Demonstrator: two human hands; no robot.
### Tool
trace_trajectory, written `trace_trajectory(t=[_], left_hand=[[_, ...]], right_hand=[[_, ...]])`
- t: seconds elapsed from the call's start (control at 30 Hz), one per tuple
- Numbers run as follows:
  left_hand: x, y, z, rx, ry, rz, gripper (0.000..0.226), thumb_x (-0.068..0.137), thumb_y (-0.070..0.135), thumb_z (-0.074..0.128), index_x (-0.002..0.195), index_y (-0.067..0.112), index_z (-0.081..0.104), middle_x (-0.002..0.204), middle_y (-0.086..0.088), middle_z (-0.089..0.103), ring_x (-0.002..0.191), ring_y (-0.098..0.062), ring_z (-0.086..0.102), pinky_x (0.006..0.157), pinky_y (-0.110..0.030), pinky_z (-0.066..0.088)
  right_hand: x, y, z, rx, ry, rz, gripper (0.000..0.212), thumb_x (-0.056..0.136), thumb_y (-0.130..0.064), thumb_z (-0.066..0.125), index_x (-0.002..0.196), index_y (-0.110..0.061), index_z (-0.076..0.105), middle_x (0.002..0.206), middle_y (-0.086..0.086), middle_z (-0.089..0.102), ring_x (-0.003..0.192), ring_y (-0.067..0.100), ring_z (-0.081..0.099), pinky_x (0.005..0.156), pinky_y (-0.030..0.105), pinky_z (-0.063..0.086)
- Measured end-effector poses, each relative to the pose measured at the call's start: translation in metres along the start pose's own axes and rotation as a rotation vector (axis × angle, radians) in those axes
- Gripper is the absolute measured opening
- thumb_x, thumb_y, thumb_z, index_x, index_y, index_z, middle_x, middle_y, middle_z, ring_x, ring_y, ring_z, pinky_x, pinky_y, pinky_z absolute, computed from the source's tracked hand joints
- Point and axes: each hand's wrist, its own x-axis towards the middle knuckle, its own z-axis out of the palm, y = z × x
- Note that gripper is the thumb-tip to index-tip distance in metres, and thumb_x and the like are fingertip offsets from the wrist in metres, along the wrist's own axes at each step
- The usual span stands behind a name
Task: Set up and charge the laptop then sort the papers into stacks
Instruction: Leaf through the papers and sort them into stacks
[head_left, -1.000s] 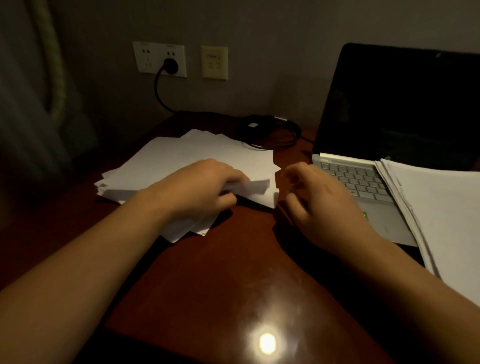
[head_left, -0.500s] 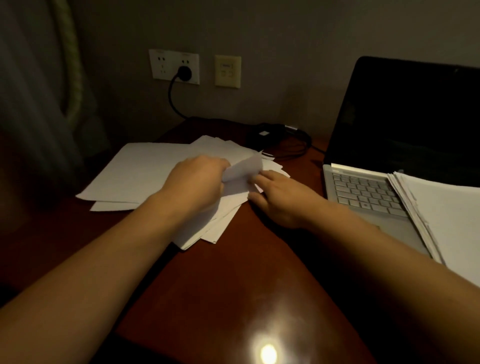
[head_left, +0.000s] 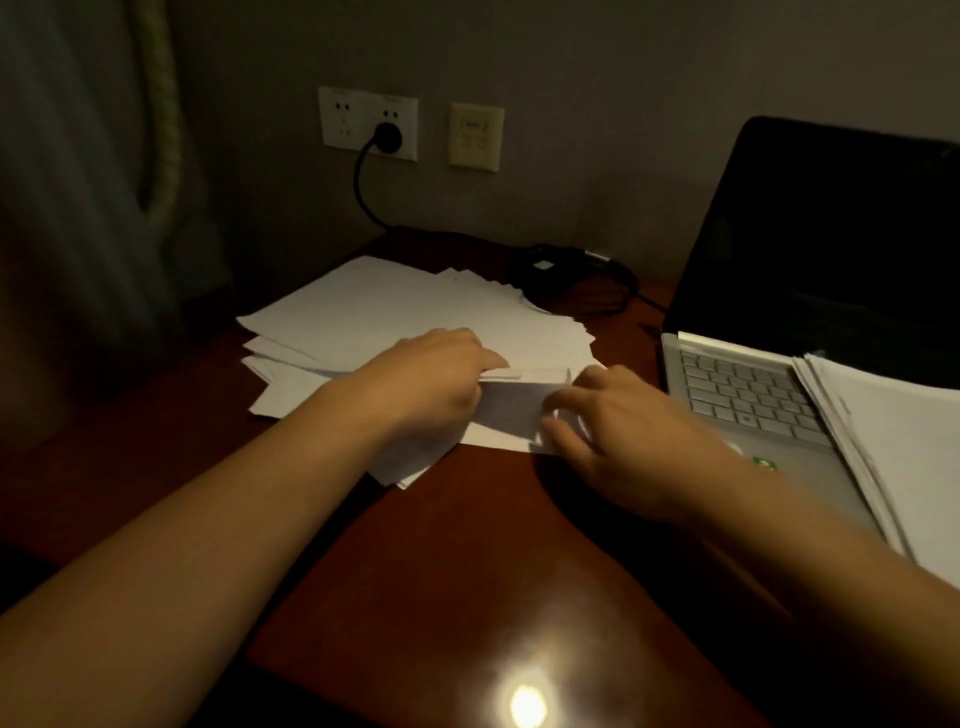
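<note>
Open, dark-screened laptop stands right of splayed white papers.

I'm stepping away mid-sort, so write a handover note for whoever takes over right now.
Left hand grips the lifted sheet. Right hand, blurred, is at its right edge, grip unclear.
Loose pile lies on the desk; a neater stack rests on the open laptop.
Done: plug sits in the wall socket. The screen is dark.
Left: sort the pile.
</note>
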Motion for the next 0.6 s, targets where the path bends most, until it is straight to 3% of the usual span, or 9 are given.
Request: trace_trajectory(t=[0.13,0.2,0.27,0.33,0.47,0.6], left_hand=[[-0.001,-0.001,0.000,0.144,-0.034,-0.143,0.035,0.095,0.012,0.058,0.128,0.023,0.057,0.113,-0.003,0.052,0.095,-0.021,0.051,0.090,-0.044,0.053],[-0.002,0.003,-0.002,0.175,-0.081,-0.205,0.043,0.093,0.012,0.060,0.134,0.021,0.053,0.107,-0.004,0.045,0.095,-0.023,0.046,0.091,-0.044,0.051],[-0.004,0.010,-0.002,0.218,-0.123,-0.255,0.051,0.092,0.011,0.061,0.141,0.019,0.048,0.110,-0.006,0.042,0.106,-0.027,0.047,0.095,-0.047,0.049],[-0.005,0.015,0.003,0.232,-0.152,-0.291,0.056,0.092,0.010,0.059,0.145,0.015,0.040,0.123,-0.010,0.044,0.118,-0.033,0.046,0.100,-0.053,0.047],[-0.010,0.015,0.009,0.229,-0.159,-0.266,0.062,0.090,0.011,0.061,0.146,0.016,0.035,0.127,-0.010,0.044,0.118,-0.033,0.046,0.097,-0.056,0.048],[-0.023,0.016,0.012,0.197,-0.147,-0.189,0.063,0.089,0.014,0.058,0.147,0.021,0.034,0.130,-0.005,0.045,0.118,-0.029,0.045,0.099,-0.055,0.046]], right_hand=[[0.045,0.032,0.017,-0.045,0.020,0.017,0.043,0.103,-0.044,0.030,0.117,-0.018,0.062,0.118,0.004,0.056,0.118,0.021,0.049,0.095,0.038,0.047],[0.060,0.035,0.019,0.004,0.021,0.001,0.038,0.104,-0.042,0.033,0.114,-0.015,0.058,0.112,0.003,0.054,0.112,0.021,0.051,0.091,0.036,0.046],[0.067,0.030,0.020,0.070,-0.001,-0.017,0.036,0.104,-0.042,0.032,0.115,-0.016,0.054,0.108,0.001,0.053,0.103,0.020,0.054,0.089,0.035,0.046],[0.065,0.026,0.022,0.088,-0.020,0.002,0.039,0.103,-0.044,0.029,0.119,-0.017,0.053,0.112,0.000,0.055,0.102,0.018,0.054,0.095,0.040,0.045],[0.035,0.014,0.020,0.014,0.024,0.056,0.042,0.099,-0.052,0.024,0.107,-0.023,0.054,0.103,-0.001,0.055,0.093,0.015,0.050,0.095,0.042,0.042],[-0.013,-0.013,0.014,-0.089,-0.004,0.096,0.051,0.098,-0.058,0.022,0.112,-0.020,0.053,0.107,0.004,0.054,0.099,0.020,0.048,0.095,0.040,0.038]])
